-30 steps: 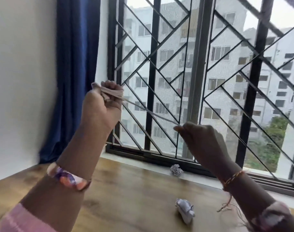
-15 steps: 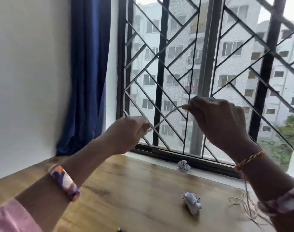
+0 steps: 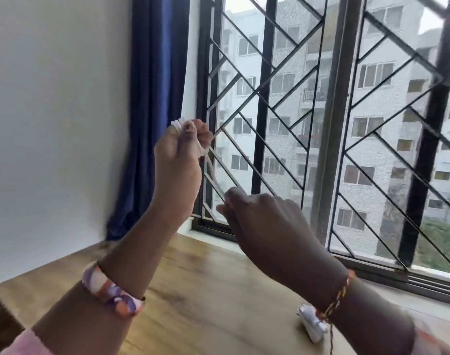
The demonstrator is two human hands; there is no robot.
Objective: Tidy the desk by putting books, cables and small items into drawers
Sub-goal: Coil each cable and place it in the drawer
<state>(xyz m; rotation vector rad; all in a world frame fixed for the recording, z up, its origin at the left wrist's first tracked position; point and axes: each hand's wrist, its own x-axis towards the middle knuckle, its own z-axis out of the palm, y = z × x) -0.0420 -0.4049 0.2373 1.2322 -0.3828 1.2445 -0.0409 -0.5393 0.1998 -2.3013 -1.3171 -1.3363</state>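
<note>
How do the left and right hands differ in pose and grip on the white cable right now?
The left hand is raised higher, fist upright, with the thin white cable wound into a small bundle in its curled fingers. The right hand sits lower, nearer the wooden desk, back to the camera, pinching only the free strand. The left wrist wears a wide patterned band; the right wears a thin braided thread. Both hold the same cable above the desk.

The left hand (image 3: 179, 152) is raised, forearm upright, fingers curled and pinching a white cable (image 3: 210, 166). The right hand (image 3: 264, 221) sits lower, knuckles up, fingers curled around the cable's other end.
</note>
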